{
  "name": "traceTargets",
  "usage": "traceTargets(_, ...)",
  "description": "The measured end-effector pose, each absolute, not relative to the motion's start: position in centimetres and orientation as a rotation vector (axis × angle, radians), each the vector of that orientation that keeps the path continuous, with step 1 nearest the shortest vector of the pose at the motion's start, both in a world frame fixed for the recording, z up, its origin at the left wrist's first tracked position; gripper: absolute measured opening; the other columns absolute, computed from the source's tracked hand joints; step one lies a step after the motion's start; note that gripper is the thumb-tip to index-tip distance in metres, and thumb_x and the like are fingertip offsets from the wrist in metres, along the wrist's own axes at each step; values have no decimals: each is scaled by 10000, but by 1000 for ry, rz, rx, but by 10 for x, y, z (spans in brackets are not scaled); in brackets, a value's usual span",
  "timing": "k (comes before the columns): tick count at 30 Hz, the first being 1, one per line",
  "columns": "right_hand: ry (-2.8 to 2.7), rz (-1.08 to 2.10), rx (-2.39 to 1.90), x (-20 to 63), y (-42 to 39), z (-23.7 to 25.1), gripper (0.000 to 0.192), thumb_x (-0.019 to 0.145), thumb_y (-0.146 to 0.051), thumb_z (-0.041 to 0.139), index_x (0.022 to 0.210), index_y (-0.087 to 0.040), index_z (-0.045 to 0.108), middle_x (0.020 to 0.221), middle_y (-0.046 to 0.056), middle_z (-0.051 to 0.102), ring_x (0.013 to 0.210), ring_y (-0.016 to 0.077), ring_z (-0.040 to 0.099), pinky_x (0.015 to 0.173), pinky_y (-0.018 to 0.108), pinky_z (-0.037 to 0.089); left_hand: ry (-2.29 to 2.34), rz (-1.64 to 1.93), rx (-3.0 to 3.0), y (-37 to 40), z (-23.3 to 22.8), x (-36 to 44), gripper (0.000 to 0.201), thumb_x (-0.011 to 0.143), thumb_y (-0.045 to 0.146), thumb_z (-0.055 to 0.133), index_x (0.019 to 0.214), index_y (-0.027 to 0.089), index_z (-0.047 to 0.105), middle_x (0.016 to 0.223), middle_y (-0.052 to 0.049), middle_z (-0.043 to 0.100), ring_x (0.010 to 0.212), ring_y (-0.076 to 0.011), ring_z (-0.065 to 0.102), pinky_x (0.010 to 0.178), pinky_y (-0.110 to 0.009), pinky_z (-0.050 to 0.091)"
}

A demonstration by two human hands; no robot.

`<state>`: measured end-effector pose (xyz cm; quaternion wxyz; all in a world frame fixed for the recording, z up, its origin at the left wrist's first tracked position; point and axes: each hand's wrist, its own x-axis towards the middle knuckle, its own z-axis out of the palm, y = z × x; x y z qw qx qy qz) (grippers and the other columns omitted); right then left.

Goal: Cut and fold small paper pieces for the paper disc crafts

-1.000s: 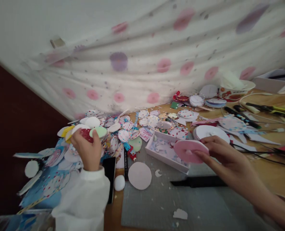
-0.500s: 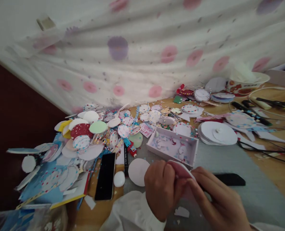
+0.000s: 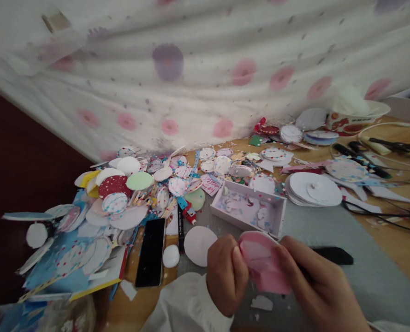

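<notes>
Between my hands is a thin pink piece (image 3: 265, 267), paper or cloth, gathered over a round white-edged disc. My left hand (image 3: 227, 272) is closed at its left edge, thumb and bent fingers pinching it. On the opposite side my right hand (image 3: 317, 281) grips it between thumb and fingers. Its lower part hangs loose in a flap. Just beyond stands a shallow white box (image 3: 248, 212) holding paper scraps. A white paper disc (image 3: 200, 246) lies left of my left hand. Behind my right hand, a black flat object (image 3: 334, 255) is partly hidden.
A grey mat (image 3: 367, 281) covers the table's front. A phone (image 3: 151, 252) and a small white case (image 3: 171, 256) lie to the left, beside a heap of decorated paper discs (image 3: 115, 186). Stacked white discs (image 3: 313, 189), black cables (image 3: 381, 214) and a paper bowl (image 3: 359, 117) are at right.
The pink piece has turned so its face and hanging flap show; before, mostly its edge was visible. Both hands keep their grip, and the view has shifted slightly.
</notes>
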<state>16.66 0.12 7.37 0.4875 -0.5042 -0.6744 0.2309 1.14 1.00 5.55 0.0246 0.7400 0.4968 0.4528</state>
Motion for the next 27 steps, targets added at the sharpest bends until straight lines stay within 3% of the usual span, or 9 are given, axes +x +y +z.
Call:
traceTargets(7,-1712,578,-1291,192,2,68,328,977,-338,501,659,-258,489,524,-55,468,411,106,485,373,187,400,1371,1194,2034,11,59,-1,397,1041,245,288,668,217,423,578,26,487,539,-113,509,529,-244,373)
traceTargets(13,-1899,514,-1240,213,-7,68,299,987,-329,462,701,-265,518,601,-31,589,467,109,581,415,161,476,1430,1124,1994,-4,58,3,425,1047,308,286,660,222,439,567,23,506,529,-125,505,532,-264,378)
traceTargets(17,-2121,288,-1261,226,-10,62,153,956,-377,510,952,-279,629,942,40,693,819,189,689,635,232,582,1366,1130,2139,-1,57,0,403,1047,303,265,723,219,490,617,6,548,572,-136,539,553,-260,407)
traceTargets(20,-2149,4,-1279,223,-7,59,464,901,-493,563,1264,-204,578,1289,143,595,1146,317,589,826,409,572,1148,1062,2407,8,53,-3,433,1045,355,228,763,203,519,663,-29,584,635,-164,562,583,-284,425)
traceTargets(22,-2223,-83,-1156,215,-4,58,505,918,-448,546,1332,-159,538,1399,164,529,1271,339,502,908,453,523,1022,1040,2539,12,52,-1,462,1041,412,235,768,187,533,676,-43,604,650,-173,567,575,-293,421)
traceTargets(24,-2320,-64,-985,207,-1,58,371,949,-350,521,1272,-177,573,1335,124,605,1257,278,535,980,424,468,961,1069,2616,13,51,3,488,1036,447,249,764,173,547,672,-45,612,644,-172,565,571,-294,419)
traceTargets(27,-2337,83,-882,196,2,61,181,988,-230,462,1072,-216,621,1024,37,738,968,162,681,978,339,438,1000,1159,2673,9,50,9,519,1033,459,249,740,164,559,627,-28,587,599,-158,531,564,-293,403)
